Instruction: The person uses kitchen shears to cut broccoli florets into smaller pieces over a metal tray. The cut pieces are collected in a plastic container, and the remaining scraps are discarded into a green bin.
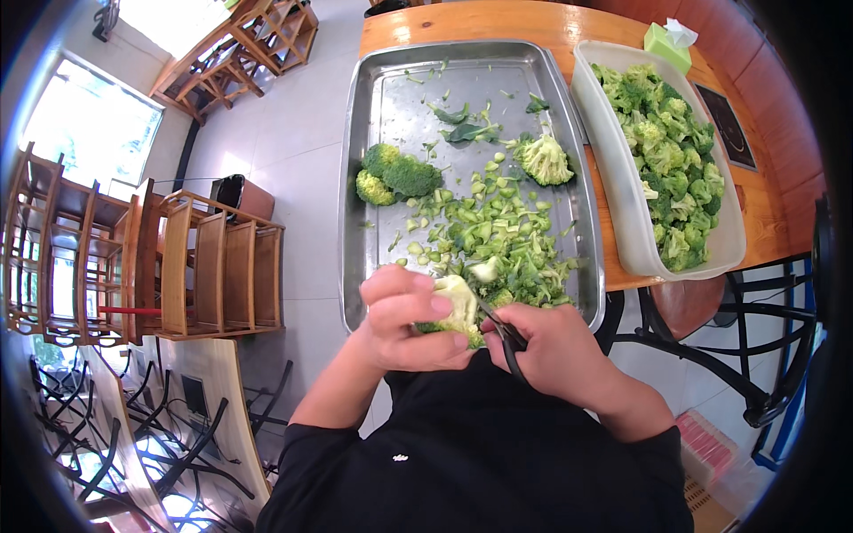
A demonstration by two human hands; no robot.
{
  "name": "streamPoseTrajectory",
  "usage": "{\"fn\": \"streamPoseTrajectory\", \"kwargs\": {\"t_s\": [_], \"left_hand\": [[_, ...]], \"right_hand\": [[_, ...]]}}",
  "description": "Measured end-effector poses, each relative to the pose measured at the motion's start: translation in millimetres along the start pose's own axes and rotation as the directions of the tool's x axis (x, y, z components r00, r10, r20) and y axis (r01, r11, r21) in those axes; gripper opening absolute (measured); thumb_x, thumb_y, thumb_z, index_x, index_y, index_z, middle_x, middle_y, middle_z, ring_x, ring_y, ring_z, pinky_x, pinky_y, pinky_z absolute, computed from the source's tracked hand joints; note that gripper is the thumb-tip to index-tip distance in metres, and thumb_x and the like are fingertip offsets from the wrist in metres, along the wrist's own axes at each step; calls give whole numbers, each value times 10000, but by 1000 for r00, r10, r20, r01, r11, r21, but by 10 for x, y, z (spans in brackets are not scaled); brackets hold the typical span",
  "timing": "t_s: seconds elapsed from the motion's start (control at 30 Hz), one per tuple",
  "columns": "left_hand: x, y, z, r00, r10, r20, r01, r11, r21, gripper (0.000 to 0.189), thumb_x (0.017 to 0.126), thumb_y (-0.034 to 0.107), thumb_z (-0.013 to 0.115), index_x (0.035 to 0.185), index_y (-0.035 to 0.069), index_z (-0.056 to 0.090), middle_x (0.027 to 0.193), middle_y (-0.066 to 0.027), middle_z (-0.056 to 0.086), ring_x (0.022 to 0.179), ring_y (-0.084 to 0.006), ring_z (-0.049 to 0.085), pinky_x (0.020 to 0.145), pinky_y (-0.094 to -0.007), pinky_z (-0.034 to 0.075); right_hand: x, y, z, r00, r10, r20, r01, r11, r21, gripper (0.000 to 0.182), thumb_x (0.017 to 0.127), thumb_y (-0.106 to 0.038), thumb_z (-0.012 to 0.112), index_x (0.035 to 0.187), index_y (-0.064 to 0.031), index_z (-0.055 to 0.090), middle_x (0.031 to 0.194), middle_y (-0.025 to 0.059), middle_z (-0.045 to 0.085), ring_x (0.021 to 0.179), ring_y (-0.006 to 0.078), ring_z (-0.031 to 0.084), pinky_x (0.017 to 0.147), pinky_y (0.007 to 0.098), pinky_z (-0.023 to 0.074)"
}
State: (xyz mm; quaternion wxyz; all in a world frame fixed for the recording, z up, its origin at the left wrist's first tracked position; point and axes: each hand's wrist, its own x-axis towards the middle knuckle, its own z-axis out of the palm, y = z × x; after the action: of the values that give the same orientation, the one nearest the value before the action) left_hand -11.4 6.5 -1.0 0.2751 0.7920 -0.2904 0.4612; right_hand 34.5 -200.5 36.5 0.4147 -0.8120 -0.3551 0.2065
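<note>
My left hand (410, 323) grips a broccoli head (456, 303), its pale stalk side facing up, over the near edge of a large steel tray (406, 100). Black-handled scissors (512, 340) are in my right hand (556, 350), with the blades against the broccoli. Just beyond my hands, cut stalk pieces (493, 216) and leafy trimmings are piled in the tray. Whole green broccoli heads (406, 174) lie at the tray's left, and a paler head (545, 160) lies at its right. Some loose leaves (466, 130) are scattered farther back.
Right of the tray, a white plastic tub (620, 220) full of broccoli florets (666, 153) stands on the wooden table (460, 18). Behind it are a green tissue box (668, 46) and a black cooktop panel (726, 126). Wooden shelving (223, 266) stands at left, a black-framed chair at right.
</note>
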Motion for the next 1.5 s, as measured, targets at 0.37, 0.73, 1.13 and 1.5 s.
{"fn": "streamPoseTrajectory", "kwargs": {"t_s": [0.37,0.73,1.13,1.5], "left_hand": [[125,44,38,182,-848,498,389,-403,-829,627,942,586,181,1227,77,411,961,-118,602,696,-212,606,478,-262,416],[140,119,-2,282,-880,382,837,30,-547,466,976,393,291,1195,19,462,925,-92,610,777,-111,560,693,-232,454],[171,102,-75,269,-882,386,956,195,-221,360,977,318,351,1119,19,492,661,-86,461,608,-201,453,592,-332,372],[244,123,-109,271,-877,397,954,298,7,419,981,372,320,1007,2,516,691,-165,553,655,-340,550,613,-404,425]], "right_hand": [[87,-16,-167,918,346,193,-396,788,472,226,802,-181,701,933,-20,611,574,-35,527,522,27,444,491,201,353],[52,-109,-169,950,211,231,-213,977,-19,318,736,-315,732,894,-64,618,586,67,551,524,241,554,517,336,434],[67,-117,-18,974,196,115,-179,973,-145,286,720,-268,740,860,-57,608,582,64,542,534,225,541,515,335,429],[51,-42,60,986,148,73,-134,976,-171,209,729,-220,726,796,-57,615,522,82,521,453,253,505,468,332,409]]}}
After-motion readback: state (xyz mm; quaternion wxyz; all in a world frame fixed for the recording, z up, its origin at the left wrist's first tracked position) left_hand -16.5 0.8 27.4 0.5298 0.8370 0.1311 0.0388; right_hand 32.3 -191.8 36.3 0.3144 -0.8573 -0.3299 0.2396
